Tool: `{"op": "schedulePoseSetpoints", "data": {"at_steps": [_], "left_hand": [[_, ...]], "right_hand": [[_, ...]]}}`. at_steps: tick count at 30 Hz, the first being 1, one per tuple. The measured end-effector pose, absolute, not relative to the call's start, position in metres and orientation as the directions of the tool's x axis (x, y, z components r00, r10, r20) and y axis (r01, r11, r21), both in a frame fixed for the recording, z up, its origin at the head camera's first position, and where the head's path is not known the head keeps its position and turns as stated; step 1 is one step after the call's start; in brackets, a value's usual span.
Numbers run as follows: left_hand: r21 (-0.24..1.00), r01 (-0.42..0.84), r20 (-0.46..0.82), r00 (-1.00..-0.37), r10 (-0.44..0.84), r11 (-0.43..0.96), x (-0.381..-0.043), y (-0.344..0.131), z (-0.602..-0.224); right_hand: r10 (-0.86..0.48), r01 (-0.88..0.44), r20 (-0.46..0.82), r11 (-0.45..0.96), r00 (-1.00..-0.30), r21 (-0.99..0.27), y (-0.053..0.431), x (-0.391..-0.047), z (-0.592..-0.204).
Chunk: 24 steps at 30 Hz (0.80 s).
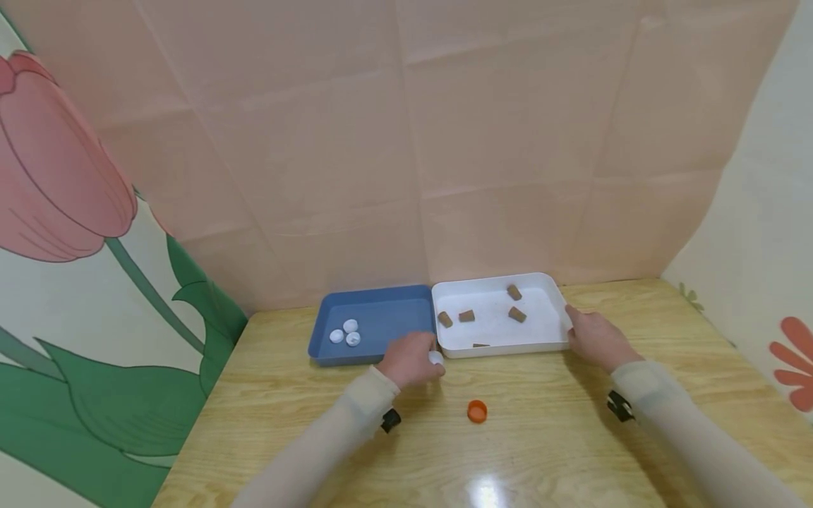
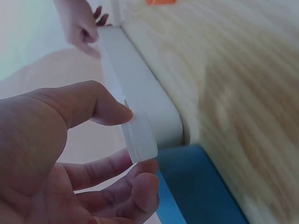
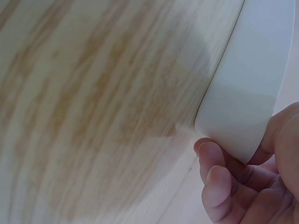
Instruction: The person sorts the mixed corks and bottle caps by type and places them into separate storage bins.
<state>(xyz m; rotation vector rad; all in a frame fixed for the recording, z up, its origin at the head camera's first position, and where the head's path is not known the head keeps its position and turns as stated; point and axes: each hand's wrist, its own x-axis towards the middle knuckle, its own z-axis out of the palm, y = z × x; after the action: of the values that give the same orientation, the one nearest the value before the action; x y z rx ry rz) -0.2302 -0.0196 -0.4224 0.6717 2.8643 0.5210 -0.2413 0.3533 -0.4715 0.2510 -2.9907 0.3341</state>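
Observation:
A white ridged bottle cap [image 2: 140,137] is pinched between the thumb and fingers of my left hand [image 1: 409,360], just in front of where the two trays meet. My right hand [image 1: 597,339] grips the right end wall of the white tray [image 1: 502,351], thumb over the rim and fingers outside, as the right wrist view shows. Several brown cork stoppers [image 1: 517,315] lie scattered in that tray. To its left stands the blue tray [image 1: 394,310], with three white caps [image 1: 351,326] grouped at its left side.
An orange cap [image 1: 477,411] lies on the wooden table [image 1: 540,437] in front of the white tray, between my forearms. Behind the trays hangs a pinkish-brown sheet [image 1: 406,176]. Walls with painted flowers [image 1: 70,162] flank the table on both sides.

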Motion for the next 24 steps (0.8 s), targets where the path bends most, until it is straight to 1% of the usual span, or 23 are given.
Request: {"op": "schedulePoseSetpoints", "data": {"at_steps": [9,16,24], "left_hand": [[0.354,0.372,-0.018,-0.915,0.404,0.858,-0.249,-0.03,-0.418],[0.349,0.358,0.02,-0.927,0.375,0.866,-0.263,-0.042,-0.415],[0.31,0.281,0.026,-0.958,0.287,0.908,-0.282,-0.058,-0.407]], "right_hand": [[-0.138,-0.163,0.126,0.962,-0.983,-0.22,0.352,-0.241,-0.471],[-0.152,-0.178,0.129,0.957,-0.98,-0.228,0.352,-0.239,-0.469],[-0.154,-0.178,0.117,0.956,-0.981,-0.232,0.352,-0.238,-0.469]]}}
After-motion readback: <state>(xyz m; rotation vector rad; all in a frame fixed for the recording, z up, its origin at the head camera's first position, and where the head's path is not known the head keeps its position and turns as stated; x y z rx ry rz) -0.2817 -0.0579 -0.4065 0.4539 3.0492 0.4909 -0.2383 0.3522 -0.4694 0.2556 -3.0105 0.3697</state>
